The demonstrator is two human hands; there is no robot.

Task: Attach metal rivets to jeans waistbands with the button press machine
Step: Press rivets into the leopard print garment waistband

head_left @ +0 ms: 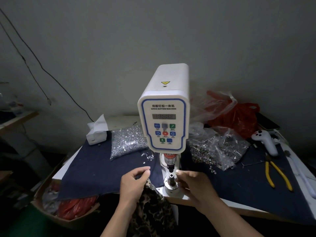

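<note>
While the white button press machine (163, 117) is standing at the table's middle, left hand (132, 183) pinching something small just left of its lower die (171, 181), right hand (193, 183) curling beside the die, grip unclear, leopard-print fabric (152, 202) hanging below the machine, bag of rivets (127, 142) lying left of it.

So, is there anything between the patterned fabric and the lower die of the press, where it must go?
Nothing visible blocks it. The patterned fabric hangs just left of the lower die, gripped by the left hand. The right hand sits beside the die on its right, fingertips close to it, and the die top is bare.
</note>
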